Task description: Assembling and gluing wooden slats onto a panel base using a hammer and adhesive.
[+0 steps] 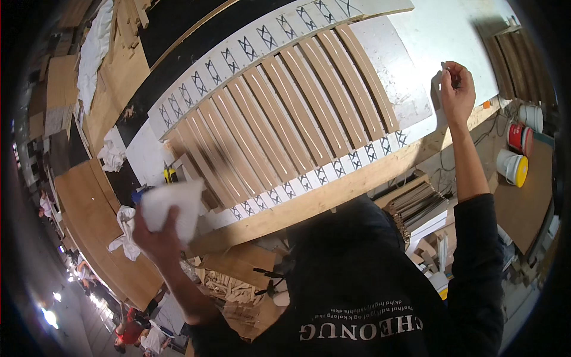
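A row of several curved brown wood slats (309,104) lies across the workbench, each with a thin white line along its face. Boards with black crossed marks (267,37) border the slats at both ends. At the row's left end my left hand (159,232) is closed round a white bottle-like container (178,205), blurred by motion. Just beyond it is a small yellow-and-black thing (171,174) too unclear to name. My right hand (457,89) is raised over the bench's right end, fingers curled together. A tiny dark bit shows at its fingertips; what it is I cannot make out.
A wooden beam (297,213) edges the bench nearest me. Stacked curved pieces (523,65) stand at far right, above buckets, one yellow-lidded (513,168). Wood strips (419,199) and scraps (229,291) lie below. White cloths (113,149) lie at left. Other people (134,330) are in the lower left.
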Demonstrator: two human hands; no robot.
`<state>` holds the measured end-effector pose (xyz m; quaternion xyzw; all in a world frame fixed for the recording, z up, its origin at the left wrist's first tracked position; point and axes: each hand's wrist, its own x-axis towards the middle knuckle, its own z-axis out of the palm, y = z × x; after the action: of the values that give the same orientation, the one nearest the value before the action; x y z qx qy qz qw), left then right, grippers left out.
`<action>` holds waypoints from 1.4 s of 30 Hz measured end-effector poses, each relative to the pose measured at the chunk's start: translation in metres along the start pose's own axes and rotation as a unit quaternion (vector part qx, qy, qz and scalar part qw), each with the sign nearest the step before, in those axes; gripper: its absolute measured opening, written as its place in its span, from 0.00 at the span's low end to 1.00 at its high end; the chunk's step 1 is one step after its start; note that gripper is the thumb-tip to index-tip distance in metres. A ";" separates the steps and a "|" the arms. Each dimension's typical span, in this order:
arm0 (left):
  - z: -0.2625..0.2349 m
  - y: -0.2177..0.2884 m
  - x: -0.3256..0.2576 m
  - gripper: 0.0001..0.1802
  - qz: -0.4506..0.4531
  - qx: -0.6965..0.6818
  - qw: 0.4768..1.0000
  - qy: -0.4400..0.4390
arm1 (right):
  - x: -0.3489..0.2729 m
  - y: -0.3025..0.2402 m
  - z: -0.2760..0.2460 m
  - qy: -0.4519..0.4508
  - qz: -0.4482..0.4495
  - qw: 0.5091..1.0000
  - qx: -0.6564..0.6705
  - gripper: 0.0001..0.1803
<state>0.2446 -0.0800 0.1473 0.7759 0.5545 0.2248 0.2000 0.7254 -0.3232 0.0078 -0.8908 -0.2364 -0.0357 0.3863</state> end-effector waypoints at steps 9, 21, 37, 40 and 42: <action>-0.005 0.003 -0.052 0.19 -0.002 0.041 0.992 -0.118 | 0.000 -0.002 0.000 -0.002 -0.001 1.000 -0.020 0.12; 0.008 0.000 -0.006 0.16 0.062 0.090 0.992 -0.057 | 0.001 0.005 0.001 -0.004 0.001 1.000 0.005 0.13; 0.038 0.004 0.082 0.13 0.123 0.070 0.990 -0.024 | 0.001 0.005 0.000 -0.005 -0.014 1.000 -0.021 0.11; 0.043 0.008 0.091 0.14 0.111 0.081 0.989 -0.049 | 0.002 0.007 0.001 -0.008 -0.027 0.999 -0.017 0.11; 0.038 0.002 0.085 0.15 0.122 0.095 0.988 -0.016 | 0.000 0.003 0.001 -0.008 -0.024 0.999 -0.021 0.11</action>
<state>0.2918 -0.0022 0.1282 0.8565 0.4716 0.1814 0.1055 0.7267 -0.3248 0.0052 -0.8931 -0.2604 -0.0431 0.3643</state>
